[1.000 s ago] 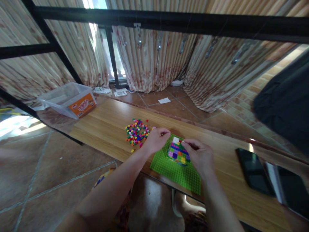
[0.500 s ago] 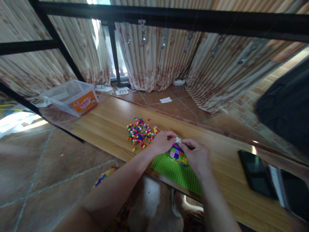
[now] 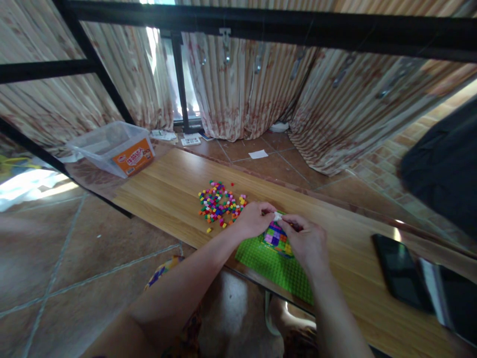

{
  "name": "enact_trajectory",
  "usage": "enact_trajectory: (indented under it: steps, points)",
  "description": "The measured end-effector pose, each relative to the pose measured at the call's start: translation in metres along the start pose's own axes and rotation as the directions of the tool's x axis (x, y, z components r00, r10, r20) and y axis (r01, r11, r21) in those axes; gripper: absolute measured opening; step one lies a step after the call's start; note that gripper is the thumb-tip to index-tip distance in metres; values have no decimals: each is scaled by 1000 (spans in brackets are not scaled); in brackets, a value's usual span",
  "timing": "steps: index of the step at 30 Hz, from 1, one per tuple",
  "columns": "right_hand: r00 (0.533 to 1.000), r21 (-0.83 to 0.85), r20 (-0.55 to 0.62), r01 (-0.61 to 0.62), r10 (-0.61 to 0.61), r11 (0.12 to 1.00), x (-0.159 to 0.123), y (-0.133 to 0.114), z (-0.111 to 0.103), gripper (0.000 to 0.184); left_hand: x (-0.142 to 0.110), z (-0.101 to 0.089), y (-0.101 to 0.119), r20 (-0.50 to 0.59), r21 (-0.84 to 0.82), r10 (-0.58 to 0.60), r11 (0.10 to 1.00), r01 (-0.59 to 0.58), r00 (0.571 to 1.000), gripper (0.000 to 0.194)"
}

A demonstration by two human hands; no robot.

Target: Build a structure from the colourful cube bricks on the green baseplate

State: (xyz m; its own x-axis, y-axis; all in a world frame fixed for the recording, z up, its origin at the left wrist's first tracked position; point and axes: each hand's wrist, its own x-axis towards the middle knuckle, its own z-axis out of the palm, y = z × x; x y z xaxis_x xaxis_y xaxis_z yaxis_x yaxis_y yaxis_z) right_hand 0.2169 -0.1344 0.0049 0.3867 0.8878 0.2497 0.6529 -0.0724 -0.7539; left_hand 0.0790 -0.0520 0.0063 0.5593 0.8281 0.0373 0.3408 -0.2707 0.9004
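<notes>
A green studded baseplate [image 3: 274,271] lies at the table's front edge, bearing a block of multicoloured toy bricks [image 3: 276,237]. White toy bricks [image 3: 278,216] show at the block's far corner, between my two hands. From the left, my left hand [image 3: 256,219] is closed, thumb and forefinger pinched at the white bricks. My right hand [image 3: 306,241] meets them from the other side, thumb and fingers also pinched, and covers the block's right side. My fingers partly hide the bricks between them. Just left of my left hand lies a loose pile of small coloured bricks [image 3: 216,204].
A clear plastic tub [image 3: 108,144] with an orange label stands at the table's far left end. On the right lie a black phone [image 3: 400,271] and another dark flat object [image 3: 456,293]. Black metal bars [image 3: 261,22] cross above the wooden table [image 3: 167,184].
My left hand has come right and down to the white bricks, meeting my right hand there. More of the loose pile now shows. The whole view has shifted slightly.
</notes>
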Motion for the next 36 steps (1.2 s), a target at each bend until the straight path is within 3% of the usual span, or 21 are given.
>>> enact_trajectory:
  steps: [11,23,36]
  points:
    - [999,-18,32,13,-12,1000,-2,0,-3,20,-1,-1,6,-23,49,8,999,-7,1000,22]
    - [999,-40,42,6,-5,999,-4,0,-4,21,2,5,11,-54,113,-75,990,81,996,23]
    - [999,38,36,-16,15,999,-3,5,-2,22,2,11,10,-99,109,-97,988,108,990,22]
